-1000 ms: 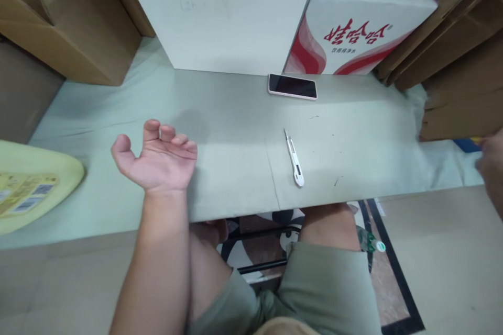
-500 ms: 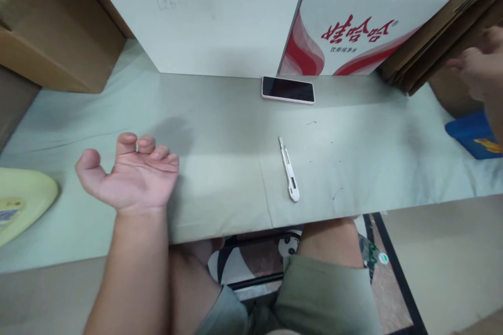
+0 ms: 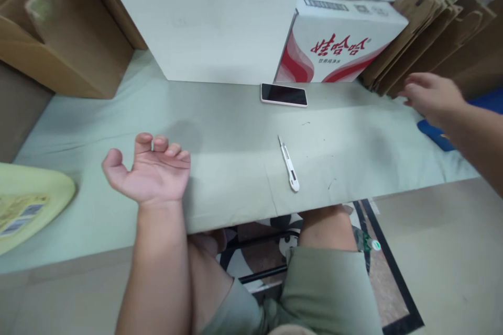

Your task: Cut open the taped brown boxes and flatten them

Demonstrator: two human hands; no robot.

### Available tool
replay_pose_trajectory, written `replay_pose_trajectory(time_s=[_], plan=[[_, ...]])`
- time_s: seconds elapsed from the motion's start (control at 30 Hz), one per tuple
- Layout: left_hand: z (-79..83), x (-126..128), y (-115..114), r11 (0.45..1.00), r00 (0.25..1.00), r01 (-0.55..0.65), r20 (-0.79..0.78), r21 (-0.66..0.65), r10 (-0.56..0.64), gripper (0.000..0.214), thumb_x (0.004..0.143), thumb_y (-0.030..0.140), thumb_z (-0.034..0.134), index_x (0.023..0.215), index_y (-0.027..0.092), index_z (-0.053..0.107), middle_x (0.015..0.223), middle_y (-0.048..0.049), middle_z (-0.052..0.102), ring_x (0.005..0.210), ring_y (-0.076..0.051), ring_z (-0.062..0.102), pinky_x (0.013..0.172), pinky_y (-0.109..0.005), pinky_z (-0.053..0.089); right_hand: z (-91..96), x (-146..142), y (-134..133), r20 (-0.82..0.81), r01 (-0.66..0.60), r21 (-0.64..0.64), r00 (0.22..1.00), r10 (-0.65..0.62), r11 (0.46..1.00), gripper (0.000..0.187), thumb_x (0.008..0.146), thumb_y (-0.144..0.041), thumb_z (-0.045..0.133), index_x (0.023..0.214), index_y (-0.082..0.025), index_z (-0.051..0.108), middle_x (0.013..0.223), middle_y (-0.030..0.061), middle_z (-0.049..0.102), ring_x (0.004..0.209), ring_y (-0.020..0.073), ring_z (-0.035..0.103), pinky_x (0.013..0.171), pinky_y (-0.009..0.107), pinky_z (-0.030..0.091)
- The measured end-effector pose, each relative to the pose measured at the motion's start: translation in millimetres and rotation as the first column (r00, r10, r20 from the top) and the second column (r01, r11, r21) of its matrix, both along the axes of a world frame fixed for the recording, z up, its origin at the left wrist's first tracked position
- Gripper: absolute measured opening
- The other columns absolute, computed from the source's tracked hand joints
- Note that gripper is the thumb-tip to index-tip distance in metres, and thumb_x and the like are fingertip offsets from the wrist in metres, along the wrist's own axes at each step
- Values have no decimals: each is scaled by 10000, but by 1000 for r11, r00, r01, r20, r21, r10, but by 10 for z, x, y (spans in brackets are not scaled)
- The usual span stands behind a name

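Observation:
My left hand (image 3: 153,170) rests palm up over the left part of the cloth-covered table (image 3: 228,136), fingers loosely bent and apart, holding nothing. A pale yellow-green bottle-like container (image 3: 43,193) with a barcode label lies to its left. My right hand (image 3: 434,95) is raised at the right, near the brown cardboard and a blue object (image 3: 436,135) partly hidden by the forearm. Its fingers point left, loosely bent, with nothing seen in them. Between the hands lies a white utility knife (image 3: 288,163), tip away from me. Beyond it is a phone (image 3: 283,95), screen up and dark.
Large white boxes (image 3: 220,31) and a white box with red lettering (image 3: 338,44) stand along the back. Folded brown cardboard (image 3: 408,31) leans at the back right. An open brown carton (image 3: 86,47) sits at the back left. My legs are below the table's front edge.
My right hand has come inward to the left, away from the right edge of the view. The view has shifted slightly; my left hand keeps its pose, and knife and phone stay put.

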State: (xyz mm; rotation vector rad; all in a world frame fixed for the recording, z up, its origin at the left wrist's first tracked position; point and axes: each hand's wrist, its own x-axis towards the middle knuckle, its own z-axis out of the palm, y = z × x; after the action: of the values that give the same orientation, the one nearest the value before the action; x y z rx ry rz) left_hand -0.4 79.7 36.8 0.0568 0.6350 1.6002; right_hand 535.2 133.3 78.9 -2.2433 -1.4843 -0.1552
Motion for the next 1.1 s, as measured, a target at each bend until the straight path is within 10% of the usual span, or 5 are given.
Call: replay_pose_trajectory(time_s=[0.2, 0.33, 0.67, 0.9, 1.1], plan=[[-88, -318, -70, 991, 992, -126, -9, 54, 126, 585, 957, 691, 306, 737, 241, 607, 587, 1, 602, 461, -118, 493, 461, -252, 419, -265, -1609, 130, -274, -444, -152, 877, 394, 883, 373, 914, -245, 719, 1284, -213, 752, 1157, 116, 782, 812, 163, 744, 789, 316, 606], [-189, -557, -136, 978, 984, -174, -21, 114, 177, 496, 934, 630, 408, 742, 230, 630, 621, -8, 587, 492, -124, 487, 485, -252, 424, -255, -2962, 374, -293, -826, -59, 552, 781, 561, 370, 934, -277, 630, 1282, -217, 740, 1361, 121, 695, 1059, 242, 743, 968, 416, 626], [-363, -823, -132, 956, 982, -185, 11, 229, 187, 341, 840, 551, 575, 783, 230, 673, 684, -7, 573, 532, -125, 511, 519, -261, 438, 414, -5674, 1039, -213, -935, -52, 355, 910, 352, 579, 875, -110, 345, 1391, -111, 607, 1668, 66, 352, 1608, 141, 220, 1213, 399, 250], [-352, -833, -77, 977, 986, -163, -9, 139, 165, 331, 826, 534, 529, 756, 230, 638, 669, -14, 565, 532, -142, 521, 532, -284, 453, 468, -6140, 1262, -283, -930, -81, 366, 887, 358, 562, 831, -98, 316, 1284, 18, 629, 1435, 82, 620, 1334, 193, 583, 1058, 413, 424], [-385, -797, -55, 930, 908, -366, -231, -34, 349, 297, 804, 492, 500, 709, 213, 534, 642, -4, 515, 544, -134, 522, 546, -260, 394, 444, -5552, 1025, -264, -877, 64, 445, 856, 476, 421, 947, -167, 341, 1140, -51, 697, 1076, -34, 729, 1032, 64, 707, 990, 246, 475]])
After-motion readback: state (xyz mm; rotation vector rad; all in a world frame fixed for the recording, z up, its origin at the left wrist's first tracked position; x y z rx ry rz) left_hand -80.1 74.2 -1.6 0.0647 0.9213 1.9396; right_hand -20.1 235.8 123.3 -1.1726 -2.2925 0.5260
